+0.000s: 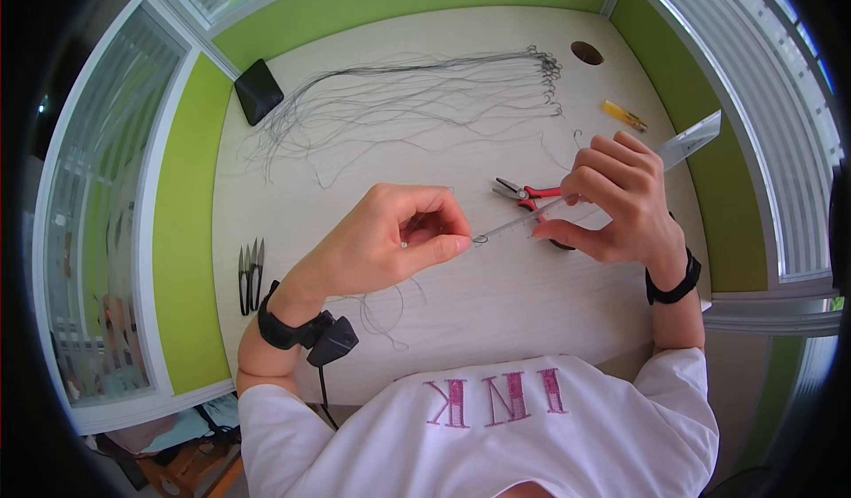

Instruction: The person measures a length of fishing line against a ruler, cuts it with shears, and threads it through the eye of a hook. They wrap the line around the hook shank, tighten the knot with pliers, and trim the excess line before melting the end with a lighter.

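My left hand is closed in a pinch, thumb against forefinger. A small dark fish hook shows at its fingertips, beside the end of a clear ruler. Thin line hangs in loose loops below that hand, partly hidden by it. My right hand grips the ruler, which slants up to the right, with the thumb apart from the curled fingers. Red-handled pliers lie open under the ruler, partly covered by the right hand. Another hook lies just above the right hand.
Several hooks with long dark lines lie across the back of the table. A yellow tool and a round hole are at right. Thread snips and a black device lie left. Green partitions enclose the table.
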Available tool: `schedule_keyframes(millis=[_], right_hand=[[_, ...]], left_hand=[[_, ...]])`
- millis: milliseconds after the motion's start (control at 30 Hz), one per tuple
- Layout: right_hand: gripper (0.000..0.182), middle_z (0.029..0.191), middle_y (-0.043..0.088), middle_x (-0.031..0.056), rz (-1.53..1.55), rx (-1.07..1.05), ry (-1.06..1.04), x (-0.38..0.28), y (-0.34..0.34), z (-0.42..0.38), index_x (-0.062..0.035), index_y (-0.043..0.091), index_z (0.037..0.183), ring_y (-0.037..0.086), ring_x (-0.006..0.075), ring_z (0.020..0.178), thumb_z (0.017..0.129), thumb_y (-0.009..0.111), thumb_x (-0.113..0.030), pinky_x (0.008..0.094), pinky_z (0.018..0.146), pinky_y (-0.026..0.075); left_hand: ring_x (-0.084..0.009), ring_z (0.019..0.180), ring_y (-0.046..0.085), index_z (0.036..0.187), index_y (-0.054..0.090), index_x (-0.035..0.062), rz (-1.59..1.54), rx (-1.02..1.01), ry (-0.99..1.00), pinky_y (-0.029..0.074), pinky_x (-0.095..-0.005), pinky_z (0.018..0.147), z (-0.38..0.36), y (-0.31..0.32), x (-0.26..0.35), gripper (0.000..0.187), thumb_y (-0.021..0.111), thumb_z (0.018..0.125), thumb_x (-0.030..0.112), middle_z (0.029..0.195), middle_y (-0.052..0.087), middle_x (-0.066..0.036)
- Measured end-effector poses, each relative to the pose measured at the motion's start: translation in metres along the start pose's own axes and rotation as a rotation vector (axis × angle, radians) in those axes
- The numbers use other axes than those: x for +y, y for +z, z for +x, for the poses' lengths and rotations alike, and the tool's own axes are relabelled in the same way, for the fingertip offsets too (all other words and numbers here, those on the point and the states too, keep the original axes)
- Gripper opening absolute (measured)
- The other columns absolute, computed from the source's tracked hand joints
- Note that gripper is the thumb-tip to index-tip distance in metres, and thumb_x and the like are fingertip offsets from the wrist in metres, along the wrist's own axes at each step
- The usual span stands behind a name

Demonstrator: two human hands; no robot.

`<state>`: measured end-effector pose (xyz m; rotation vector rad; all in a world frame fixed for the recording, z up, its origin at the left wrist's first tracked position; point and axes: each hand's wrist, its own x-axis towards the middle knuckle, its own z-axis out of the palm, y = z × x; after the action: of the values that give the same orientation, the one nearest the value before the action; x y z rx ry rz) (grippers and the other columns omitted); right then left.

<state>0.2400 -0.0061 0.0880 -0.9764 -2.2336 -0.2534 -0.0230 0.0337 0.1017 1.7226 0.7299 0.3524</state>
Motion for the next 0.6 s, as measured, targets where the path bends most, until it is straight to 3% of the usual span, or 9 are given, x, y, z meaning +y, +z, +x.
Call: schedule_keyframes(millis=[400,600], right_hand=[[0.039,0.057,0.048,-0.0025,0.080,0.014,0.036,0.0055,0.0018,-0.0023,-0.0118,0.049,0.062,0.046,0.0153,0.052,0.061,0.081,-0.034,0.0271,0.047,0.032],[0.038,0.057,0.049,-0.0016,0.059,0.028,0.086,0.0076,-0.0002,-0.0020,-0.0107,0.050,0.062,0.047,0.0163,0.051,0.062,0.081,-0.032,0.0277,0.046,0.033]], left_hand=[[-0.0074,0.072,0.054,0.086,0.061,-0.0014,-0.224,0.032,-0.029,0.044,-0.0209,0.065,0.0037,0.0039,-0.0047,0.008,0.062,0.084,0.007,0.079,0.059,-0.002],[-0.0067,0.068,0.052,0.086,0.061,-0.0008,-0.362,0.159,-0.028,0.038,-0.0197,0.057,0.0075,0.0099,-0.0091,0.008,0.061,0.084,0.007,0.081,0.061,-0.006]])
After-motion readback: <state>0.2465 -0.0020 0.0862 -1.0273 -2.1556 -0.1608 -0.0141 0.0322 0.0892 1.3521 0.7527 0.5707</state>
